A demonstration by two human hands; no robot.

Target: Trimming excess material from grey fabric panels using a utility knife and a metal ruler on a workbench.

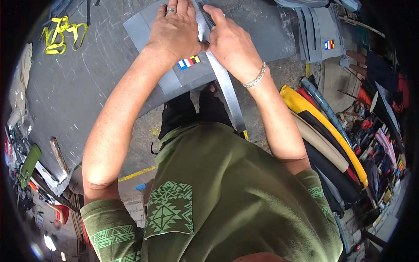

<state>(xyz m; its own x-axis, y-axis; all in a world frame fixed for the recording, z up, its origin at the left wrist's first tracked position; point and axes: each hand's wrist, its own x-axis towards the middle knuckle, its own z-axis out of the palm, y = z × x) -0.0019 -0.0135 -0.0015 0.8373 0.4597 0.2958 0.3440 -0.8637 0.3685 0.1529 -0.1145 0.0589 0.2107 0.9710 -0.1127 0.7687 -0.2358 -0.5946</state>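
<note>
On the table's near edge lies a grey sheet of material [168, 83] with a small multicoloured flag patch [189, 62]. A long metal ruler [224, 83] crosses it lengthwise, its lower end sticking out past the table edge. My left hand [176, 30] is pressed flat on the sheet, fingers stretched forward and thumb against the ruler. Along the ruler's right side, my right hand [231, 43] is closed with the index finger extended, gripping a slim dark object that the fingers mostly hide; its kind cannot be made out.
The dark grey work table [78, 96] carries a tangled yellow tape [63, 35] at far left. At the right edge hangs a stack of grey pieces [321, 32] with a similar patch. Rolls of material, one yellow [325, 126], lean right of me.
</note>
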